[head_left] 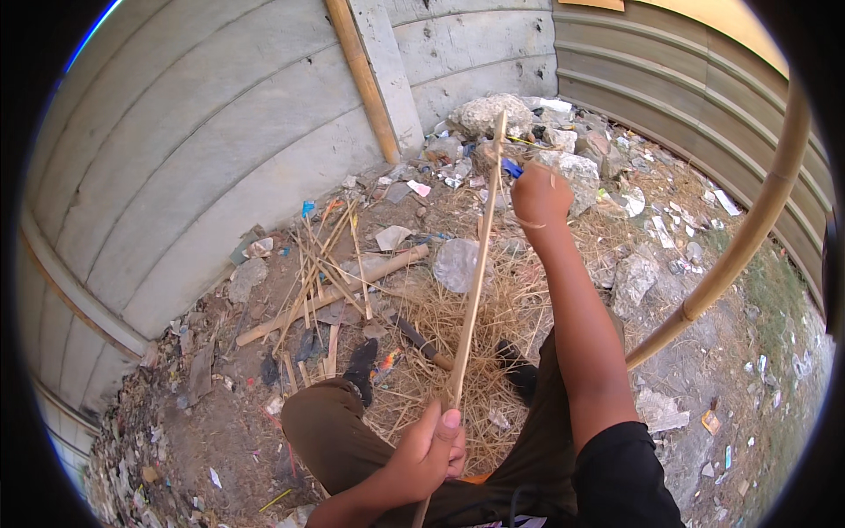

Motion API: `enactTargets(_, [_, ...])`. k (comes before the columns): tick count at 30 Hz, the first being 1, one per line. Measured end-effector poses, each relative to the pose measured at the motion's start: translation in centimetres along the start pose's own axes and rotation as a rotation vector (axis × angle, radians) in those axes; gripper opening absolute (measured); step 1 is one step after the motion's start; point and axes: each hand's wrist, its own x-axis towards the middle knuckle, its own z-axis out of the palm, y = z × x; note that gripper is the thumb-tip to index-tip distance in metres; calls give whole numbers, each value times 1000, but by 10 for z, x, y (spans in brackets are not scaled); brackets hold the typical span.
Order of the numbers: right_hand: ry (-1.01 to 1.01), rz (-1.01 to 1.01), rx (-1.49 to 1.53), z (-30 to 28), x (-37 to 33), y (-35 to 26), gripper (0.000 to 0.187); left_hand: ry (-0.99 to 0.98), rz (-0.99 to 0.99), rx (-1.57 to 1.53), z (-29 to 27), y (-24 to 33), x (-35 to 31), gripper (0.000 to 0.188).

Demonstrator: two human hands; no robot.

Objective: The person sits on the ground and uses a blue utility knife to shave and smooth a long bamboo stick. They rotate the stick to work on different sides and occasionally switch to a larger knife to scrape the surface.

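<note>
My left hand (429, 453) is closed round the lower part of a long, split bamboo strip (475, 290), thumb on top. The strip slants up and away from me, its far end near the rocks. My right arm reaches out, and my right hand (541, 195) is a fist beside the strip's upper part. From that fist a small blue tool (510, 167) sticks out against the strip; its kind is mostly hidden. A thin curled shaving (531, 224) hangs at my right wrist. Between my feet lies a machete (421, 341) on a heap of shavings (493, 378).
Several thin bamboo strips (317, 264) lie crossed over a thicker bamboo piece (387, 268) at left. A bamboo pole (704, 295) leans at right. Rocks (488, 114) and litter lie by the concrete wall (238, 132); a corrugated metal fence (669, 79) stands at far right.
</note>
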Motion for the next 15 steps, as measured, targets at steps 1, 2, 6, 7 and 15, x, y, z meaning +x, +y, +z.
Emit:
enactTargets(1, [4,16,0,1,0,5,17,-7,-7,30,2,-1,0,32])
enactTargets(2, [8,32,0,3,-1,9,17,-16,-8,16,2,-2,-1,32])
enactTargets(6, [-630,103,522,-6,14,28,15,-41,-29,-66,-10,-1,1,32])
enactTargets(7, [-1042,191,788,-16,19,27,20,-38,-46,-96,-15,-3,1,33])
enactTargets(15, [-908,-156,590,-37,-42,-39,32,232,132,-140,-50,-3,31,38])
